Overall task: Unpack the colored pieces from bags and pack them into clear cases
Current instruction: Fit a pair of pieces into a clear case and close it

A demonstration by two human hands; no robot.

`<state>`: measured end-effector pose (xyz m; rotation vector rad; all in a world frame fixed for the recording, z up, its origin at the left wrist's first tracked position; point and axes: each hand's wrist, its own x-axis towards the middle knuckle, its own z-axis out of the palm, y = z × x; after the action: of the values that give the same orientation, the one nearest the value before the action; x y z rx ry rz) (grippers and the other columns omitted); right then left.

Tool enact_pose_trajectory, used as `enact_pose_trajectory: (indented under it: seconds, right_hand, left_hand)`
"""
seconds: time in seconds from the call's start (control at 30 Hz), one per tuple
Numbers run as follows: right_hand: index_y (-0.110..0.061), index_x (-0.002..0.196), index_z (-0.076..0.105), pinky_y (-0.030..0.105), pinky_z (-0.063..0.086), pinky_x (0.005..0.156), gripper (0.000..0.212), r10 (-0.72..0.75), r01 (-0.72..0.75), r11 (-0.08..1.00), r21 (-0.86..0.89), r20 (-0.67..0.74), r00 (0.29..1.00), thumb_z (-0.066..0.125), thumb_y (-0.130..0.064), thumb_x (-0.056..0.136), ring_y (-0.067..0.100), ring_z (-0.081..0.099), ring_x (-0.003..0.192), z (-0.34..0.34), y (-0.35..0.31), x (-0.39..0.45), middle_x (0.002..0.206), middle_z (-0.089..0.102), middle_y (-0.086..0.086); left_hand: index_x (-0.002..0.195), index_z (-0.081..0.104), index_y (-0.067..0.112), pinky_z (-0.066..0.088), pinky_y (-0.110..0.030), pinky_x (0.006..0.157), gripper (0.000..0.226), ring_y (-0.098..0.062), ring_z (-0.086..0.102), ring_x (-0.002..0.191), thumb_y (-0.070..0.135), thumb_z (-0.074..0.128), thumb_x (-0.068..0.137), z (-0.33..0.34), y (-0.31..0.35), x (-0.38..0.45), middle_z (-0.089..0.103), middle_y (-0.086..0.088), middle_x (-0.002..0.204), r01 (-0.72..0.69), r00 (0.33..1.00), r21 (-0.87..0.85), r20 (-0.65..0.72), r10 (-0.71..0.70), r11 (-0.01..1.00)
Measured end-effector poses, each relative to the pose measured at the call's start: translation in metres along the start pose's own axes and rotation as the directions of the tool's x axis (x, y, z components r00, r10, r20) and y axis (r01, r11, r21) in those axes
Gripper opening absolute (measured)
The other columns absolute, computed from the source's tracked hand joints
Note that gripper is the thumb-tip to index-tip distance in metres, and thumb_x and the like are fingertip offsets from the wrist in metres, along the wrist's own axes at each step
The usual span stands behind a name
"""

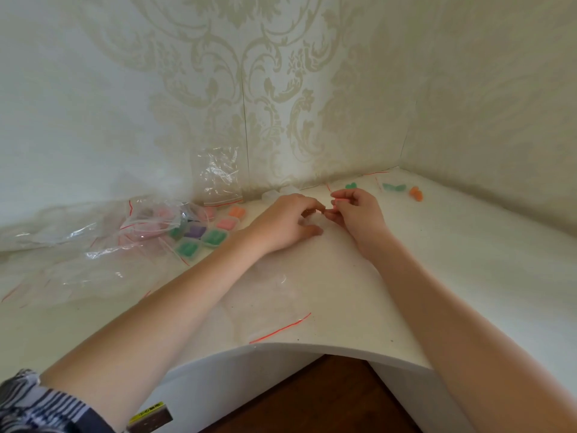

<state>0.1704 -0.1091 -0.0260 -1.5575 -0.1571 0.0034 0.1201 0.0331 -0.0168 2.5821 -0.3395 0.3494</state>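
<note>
My left hand (285, 221) and my right hand (356, 210) meet near the back of the white foam pad (390, 292). Together their fingertips pinch the red-striped top of a small clear bag (312, 218); what is inside it is hidden. Left of my hands lie several clear cases holding colored pieces: green (187, 246), another green (214, 237), purple (195, 231), pink (225, 224) and orange (236, 211). Bagged pieces lie at the back right: green (351, 185), teal (392, 187) and orange (416, 192).
Crumpled empty clear bags (93, 245) with red zip strips pile up at the left, one (220, 176) leaning on the papered wall. Another empty bag (274, 314) lies flat near the pad's front edge. Walls close the back and the right side.
</note>
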Motion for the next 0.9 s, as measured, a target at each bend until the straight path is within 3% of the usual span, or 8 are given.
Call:
enact_pose_trajectory:
  seconds: [0.07,0.2,0.37,0.43,0.57,0.67,0.77,0.9]
  right_hand:
    - [-0.006,0.102,0.063,0.018,0.053,0.07,0.027,-0.013,0.01,0.996,-0.086,-0.037,0.999,0.039,0.003,0.094,0.008,0.06,0.064,0.0,0.0,0.0,0.083,0.057,-0.001]
    - [-0.013,0.084,0.069,0.016,0.041,0.063,0.041,-0.05,0.029,0.971,-0.236,-0.082,0.995,0.032,0.003,0.089,0.005,0.05,0.067,-0.003,-0.004,-0.003,0.08,0.058,-0.008]
    - [-0.015,0.032,0.05,0.02,0.028,0.042,0.039,0.223,-0.237,0.947,-0.218,-0.087,0.971,0.036,0.008,0.06,0.014,0.036,0.036,0.005,-0.026,-0.008,0.035,0.044,-0.001]
    - [-0.01,0.038,0.039,0.016,0.02,0.037,0.02,0.237,-0.25,0.951,-0.179,-0.094,0.967,0.033,0.003,0.052,0.015,0.027,0.031,0.006,-0.032,-0.015,0.028,0.031,-0.003]
    - [-0.016,0.055,0.027,0.018,0.016,0.038,0.027,0.137,-0.141,0.984,-0.109,-0.04,0.99,0.032,-0.011,0.081,0.013,0.019,0.037,0.002,-0.026,-0.023,0.04,0.025,-0.007]
    - [-0.016,0.059,0.03,0.028,0.021,0.05,0.039,-0.015,0.029,0.93,-0.367,0.043,0.999,0.041,-0.036,0.09,0.016,0.026,0.051,0.009,-0.022,-0.028,0.054,0.03,-0.003]
    - [-0.017,0.058,0.025,0.031,0.021,0.052,0.057,-0.073,0.148,0.792,-0.592,0.15,0.986,0.039,-0.062,0.09,0.016,0.028,0.052,0.016,-0.017,-0.031,0.057,0.03,-0.002]
    - [-0.014,0.06,0.034,0.029,0.022,0.051,0.058,-0.069,0.199,0.755,-0.624,0.226,0.972,0.038,-0.063,0.091,0.014,0.029,0.052,0.014,-0.016,-0.032,0.059,0.036,-0.001]
  left_hand:
    - [0.118,0.063,0.018,0.039,-0.017,0.075,0.041,-0.01,0.054,0.088,0.026,0.074,0.079,0.001,-0.001,0.003,0.057,0.003,0.102,0.028,0.999,-0.008,-0.019,-0.028,1.0]
    - [0.107,0.065,0.019,0.052,-0.027,0.082,0.042,-0.013,0.062,0.084,0.019,0.08,0.068,0.0,-0.001,0.004,0.051,0.004,0.103,0.061,0.99,-0.12,-0.123,-0.076,0.991]
    - [0.109,0.064,0.019,0.043,-0.012,0.071,0.045,-0.006,0.054,0.072,0.013,0.081,0.068,-0.015,0.001,-0.002,0.046,0.006,0.106,0.038,0.984,-0.057,-0.172,-0.048,0.998]
    - [0.112,0.064,0.018,0.039,-0.007,0.066,0.045,-0.002,0.052,0.067,0.012,0.079,0.069,-0.015,0.003,-0.007,0.048,0.007,0.104,0.031,0.979,-0.048,-0.202,-0.04,0.998]
    - [0.119,0.056,0.015,0.043,-0.012,0.066,0.056,-0.004,0.052,0.065,0.01,0.081,0.069,-0.003,0.004,-0.018,0.054,0.007,0.101,0.008,0.949,-0.111,-0.311,-0.042,0.994]
    - [0.12,0.051,0.011,0.049,-0.024,0.068,0.058,-0.012,0.056,0.066,0.005,0.08,0.07,0.002,0.003,-0.02,0.055,0.007,0.104,-0.026,0.923,-0.113,-0.384,-0.019,0.993]
    - [0.117,0.051,0.009,0.042,-0.015,0.064,0.054,-0.014,0.054,0.068,0.001,0.078,0.071,0.002,0.004,-0.018,0.051,0.008,0.099,-0.066,0.908,-0.044,-0.417,0.042,0.997]
    - [0.114,0.054,0.006,0.049,-0.034,0.072,0.052,-0.018,0.053,0.084,0.0,0.078,0.069,0.007,0.003,-0.017,0.059,-0.002,0.097,-0.15,0.905,0.033,-0.397,0.151,0.988]
